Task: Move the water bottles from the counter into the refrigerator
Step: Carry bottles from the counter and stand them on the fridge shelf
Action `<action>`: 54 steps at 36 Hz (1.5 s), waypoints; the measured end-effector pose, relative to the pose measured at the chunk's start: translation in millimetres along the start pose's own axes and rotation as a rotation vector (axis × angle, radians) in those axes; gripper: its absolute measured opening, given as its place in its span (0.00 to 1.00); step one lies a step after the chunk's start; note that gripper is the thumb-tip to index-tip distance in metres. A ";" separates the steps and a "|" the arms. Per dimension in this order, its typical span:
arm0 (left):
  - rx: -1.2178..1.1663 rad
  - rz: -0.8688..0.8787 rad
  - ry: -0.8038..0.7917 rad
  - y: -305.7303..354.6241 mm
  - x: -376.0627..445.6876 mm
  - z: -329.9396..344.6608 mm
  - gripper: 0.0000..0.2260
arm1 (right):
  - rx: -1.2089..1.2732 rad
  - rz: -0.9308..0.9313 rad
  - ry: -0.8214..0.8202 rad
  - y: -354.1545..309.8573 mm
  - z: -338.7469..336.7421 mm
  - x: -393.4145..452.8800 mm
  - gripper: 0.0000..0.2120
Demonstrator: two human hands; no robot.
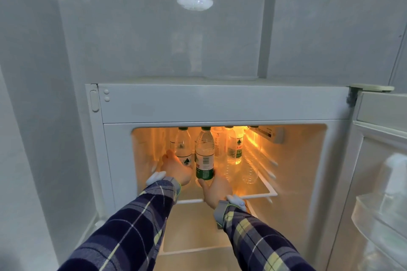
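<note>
Reaching into the lit top compartment of the small white refrigerator (220, 103), you've got both arms in plaid sleeves stretched forward. Over on the left, your left hand (176, 168) is curled round the lower part of a clear plastic water bottle with a green cap (183, 146), which stands upright on the white-framed glass shelf (267, 190) near the left wall. Just beside it, your right hand (217, 189) holds the bottom of a second clear water bottle with a green and white label (205, 156), thumb up against the label's lower edge, the bottle upright at the front of the shelf; can't tell if its base is actually touching the shelf. Further right and deeper in, more clear bottles (233, 147) stand in the orange glow. Far right, the open fridge door (381, 160) shows its clear plastic door bins (374, 222).
</note>
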State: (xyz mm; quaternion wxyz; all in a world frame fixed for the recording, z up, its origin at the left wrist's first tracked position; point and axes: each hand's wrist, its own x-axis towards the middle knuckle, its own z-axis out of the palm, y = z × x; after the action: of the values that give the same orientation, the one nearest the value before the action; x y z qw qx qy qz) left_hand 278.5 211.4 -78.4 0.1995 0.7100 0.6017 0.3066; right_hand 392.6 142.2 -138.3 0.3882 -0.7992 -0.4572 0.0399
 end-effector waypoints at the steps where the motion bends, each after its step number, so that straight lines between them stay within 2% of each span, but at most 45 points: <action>1: 0.009 0.003 0.004 0.3 1.0 0.7 0.38 | -0.007 0.006 0.002 -0.2 1.5 1.9 0.25; 14: -0.034 0.004 -0.055 5.9 9.4 8.1 0.37 | -0.095 0.071 -0.038 1.2 7.7 15.2 0.21; 29: 0.034 0.003 -0.062 -5.6 8.3 15.6 0.37 | -0.123 0.065 -0.094 3.0 5.6 16.3 0.24; 34: 0.145 -0.021 -0.063 -14.1 -4.1 24.1 0.30 | -0.162 0.055 -0.112 4.9 3.1 14.6 0.22; 38: 0.103 -0.050 -0.103 -21.2 -8.8 28.0 0.25 | -0.172 0.055 -0.126 6.8 1.8 15.9 0.21; 47: 0.299 0.049 -0.084 -35.7 -7.4 27.8 0.17 | -0.159 0.083 -0.091 6.5 4.6 16.3 0.22; 54: 0.379 0.061 -0.085 -35.3 -8.2 32.9 0.18 | -0.154 0.103 -0.073 4.3 5.9 17.8 0.24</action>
State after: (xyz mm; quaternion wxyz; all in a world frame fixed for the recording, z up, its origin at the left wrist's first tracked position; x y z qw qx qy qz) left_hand 274.2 213.1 -127.1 0.0784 0.7651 0.6179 0.1635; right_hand 403.4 158.0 -140.0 0.3062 -0.8471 -0.4310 0.0536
